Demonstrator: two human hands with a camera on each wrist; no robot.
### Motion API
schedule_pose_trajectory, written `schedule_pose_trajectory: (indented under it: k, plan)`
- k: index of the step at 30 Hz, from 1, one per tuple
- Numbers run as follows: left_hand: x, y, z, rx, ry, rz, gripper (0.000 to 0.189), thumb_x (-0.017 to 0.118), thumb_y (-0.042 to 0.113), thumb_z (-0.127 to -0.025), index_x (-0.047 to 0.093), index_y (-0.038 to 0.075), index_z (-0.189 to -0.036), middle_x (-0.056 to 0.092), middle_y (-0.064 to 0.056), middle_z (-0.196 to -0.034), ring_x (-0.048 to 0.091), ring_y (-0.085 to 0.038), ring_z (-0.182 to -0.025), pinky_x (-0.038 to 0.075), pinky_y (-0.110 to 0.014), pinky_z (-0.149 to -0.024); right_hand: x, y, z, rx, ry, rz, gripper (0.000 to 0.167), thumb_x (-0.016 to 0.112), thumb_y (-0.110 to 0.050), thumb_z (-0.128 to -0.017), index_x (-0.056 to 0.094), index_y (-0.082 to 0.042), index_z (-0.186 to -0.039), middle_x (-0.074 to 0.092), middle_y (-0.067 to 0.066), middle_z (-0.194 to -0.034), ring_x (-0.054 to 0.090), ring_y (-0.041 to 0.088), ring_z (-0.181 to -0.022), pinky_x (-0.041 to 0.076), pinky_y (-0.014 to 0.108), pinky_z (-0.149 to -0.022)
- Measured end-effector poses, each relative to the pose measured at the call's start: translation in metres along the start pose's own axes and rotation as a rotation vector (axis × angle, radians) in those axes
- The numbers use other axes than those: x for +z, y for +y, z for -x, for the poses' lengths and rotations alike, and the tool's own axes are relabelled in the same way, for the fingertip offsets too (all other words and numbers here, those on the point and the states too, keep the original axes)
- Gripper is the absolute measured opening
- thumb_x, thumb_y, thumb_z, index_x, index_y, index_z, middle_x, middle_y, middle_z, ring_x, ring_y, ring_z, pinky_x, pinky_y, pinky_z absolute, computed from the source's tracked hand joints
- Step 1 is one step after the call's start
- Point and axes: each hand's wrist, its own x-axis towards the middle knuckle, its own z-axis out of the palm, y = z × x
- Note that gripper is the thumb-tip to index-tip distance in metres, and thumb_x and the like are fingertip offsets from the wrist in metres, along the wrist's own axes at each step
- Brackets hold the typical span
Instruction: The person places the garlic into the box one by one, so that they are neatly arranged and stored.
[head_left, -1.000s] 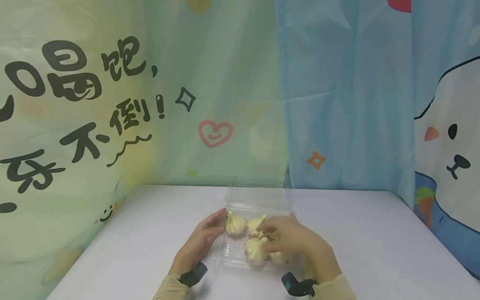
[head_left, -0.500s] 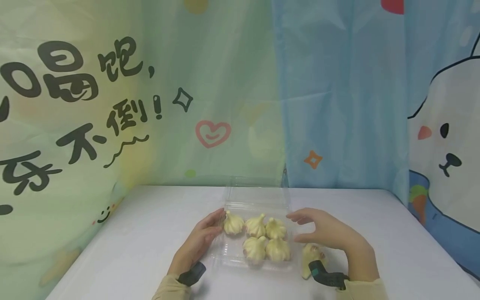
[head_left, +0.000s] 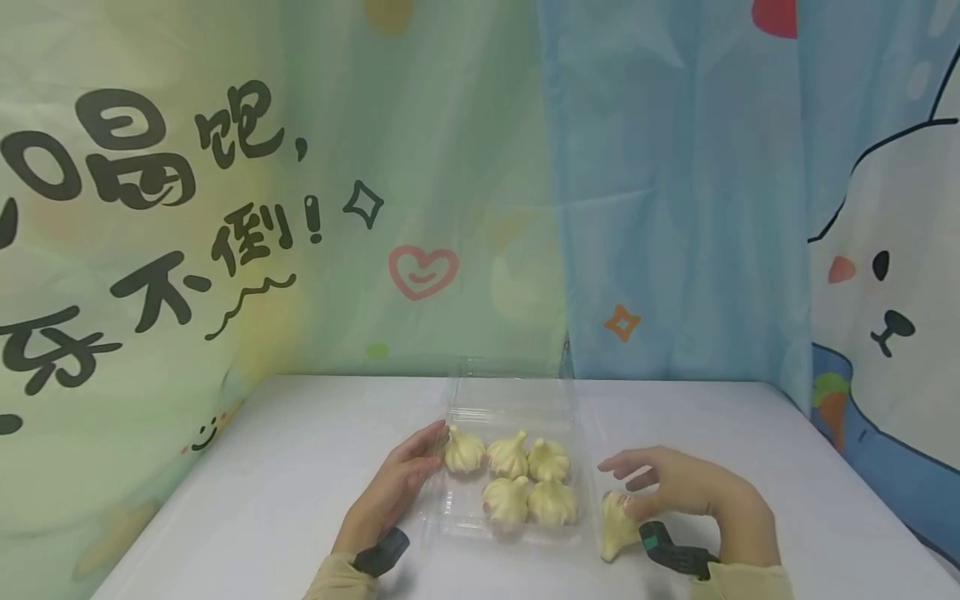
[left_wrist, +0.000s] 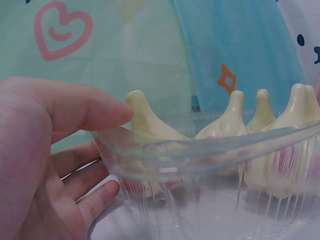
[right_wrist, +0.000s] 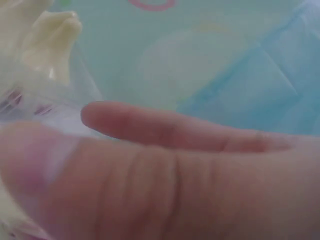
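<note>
A clear plastic clamshell box [head_left: 465, 525] stands on the table with its lid raised at the back. Several cream garlic bulbs [head_left: 507, 500] sit inside it, one at the back left and the others toward the right. My left hand [head_left: 401, 479] holds the box at its left wall; in the left wrist view the thumb [left_wrist: 95, 109] lies over the rim corner and the other fingers are outside. My right hand [head_left: 675, 483] is to the right of the box, fingers loosely bent and apart, above a loose garlic bulb [head_left: 617, 529] that it partly covers.
A white-covered table [head_left: 750, 433] lies beneath everything. Behind it hang printed curtains [head_left: 675, 208], and the raised clear lid [head_left: 510, 396] stands near the table's back edge.
My right hand has left the bulbs inside the box and moved right, then down to the loose bulb beside it. My left hand has kept its place on the box.
</note>
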Motion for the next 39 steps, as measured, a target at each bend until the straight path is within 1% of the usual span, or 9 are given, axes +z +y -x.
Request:
schedule_pose_trajectory:
  k: [7,11,17,22,26,29,32,34,39]
  plan:
    - [0.001,0.0,0.0,-0.004,0.018,-0.01,0.063,0.055,0.006,-0.089,0.032,0.008,-0.147,0.024,-0.009,-0.158,0.013,-0.024,-0.148,0.013,-0.043,-0.121,0.007,0.002,-0.004,0.015,-0.03,0.012,0.062,0.078,-0.013,-0.074,0.055,-0.006,-0.132,0.057,0.022,-0.124,0.054,0.047,-0.114,0.055,0.041,-0.075]
    - [0.001,-0.001,-0.001,-0.002,0.008,-0.013,0.062,0.054,0.006,-0.09,0.032,0.009,-0.147,0.024,-0.009,-0.158,0.013,-0.024,-0.148,0.012,-0.043,-0.121,0.01,0.003,-0.007,0.097,-0.014,0.014,0.058,0.078,-0.011,-0.074,0.059,-0.009,-0.128,0.058,0.018,-0.126,0.057,0.04,-0.113,0.055,0.04,-0.071]
    - [0.001,-0.001,-0.002,0.005,-0.003,0.007,0.061,0.053,0.005,-0.09,0.033,0.009,-0.147,0.024,-0.008,-0.158,0.014,-0.022,-0.148,0.013,-0.041,-0.121,0.011,0.005,-0.011,0.202,0.03,-0.012,0.052,0.074,-0.009,-0.076,0.061,-0.011,-0.127,0.056,0.014,-0.131,0.058,0.033,-0.11,0.057,0.043,-0.074]
    - [0.001,0.0,0.0,-0.002,0.012,0.004,0.061,0.054,0.006,-0.09,0.034,0.011,-0.147,0.023,-0.006,-0.158,0.012,-0.021,-0.149,0.013,-0.041,-0.121,0.009,0.01,-0.013,0.193,0.059,-0.036,0.051,0.071,-0.011,-0.079,0.058,-0.006,-0.128,0.056,0.017,-0.129,0.059,0.03,-0.108,0.057,0.045,-0.076]
    - [0.001,0.0,0.001,-0.004,0.01,0.009,0.06,0.053,0.005,-0.091,0.033,0.009,-0.147,0.022,-0.007,-0.158,0.011,-0.022,-0.149,0.012,-0.042,-0.122,0.007,0.016,-0.014,0.171,0.109,-0.014,0.052,0.071,-0.023,-0.083,0.056,-0.002,-0.128,0.054,0.021,-0.13,0.059,0.033,-0.109,0.057,0.046,-0.077]
    - [0.001,0.0,0.001,-0.003,0.003,0.01,0.059,0.052,0.004,-0.092,0.032,0.009,-0.147,0.023,-0.008,-0.158,0.013,-0.022,-0.148,0.011,-0.042,-0.122,0.006,0.022,-0.015,0.145,0.15,0.001,0.056,0.073,-0.029,-0.082,0.055,0.0,-0.126,0.053,0.024,-0.129,0.06,0.035,-0.109,0.058,0.045,-0.078]
    - [0.0,0.0,0.001,0.003,-0.002,0.009,0.059,0.051,0.004,-0.092,0.032,0.009,-0.148,0.023,-0.007,-0.158,0.013,-0.022,-0.148,0.011,-0.042,-0.122,0.005,0.029,-0.016,0.125,0.188,0.016,0.055,0.073,-0.031,-0.081,0.056,0.0,-0.123,0.056,0.022,-0.124,0.061,0.031,-0.106,0.058,0.042,-0.079]
    - [0.0,0.0,0.0,0.003,-0.002,0.013,0.059,0.051,0.003,-0.091,0.032,0.009,-0.147,0.023,-0.007,-0.158,0.014,-0.022,-0.148,0.011,-0.042,-0.122,0.004,0.032,-0.016,0.131,0.227,0.036,0.054,0.073,-0.034,-0.081,0.056,-0.001,-0.12,0.059,0.019,-0.12,0.063,0.027,-0.1,0.057,0.039,-0.077]
    - [-0.002,-0.001,-0.001,0.001,0.002,0.001,0.06,0.051,0.003,-0.091,0.031,0.008,-0.148,0.021,-0.008,-0.158,0.012,-0.023,-0.148,0.011,-0.043,-0.122,0.004,0.034,-0.019,0.166,0.314,0.106,0.059,0.071,-0.042,-0.081,0.052,0.0,-0.117,0.06,0.018,-0.115,0.062,0.024,-0.096,0.055,0.041,-0.078]
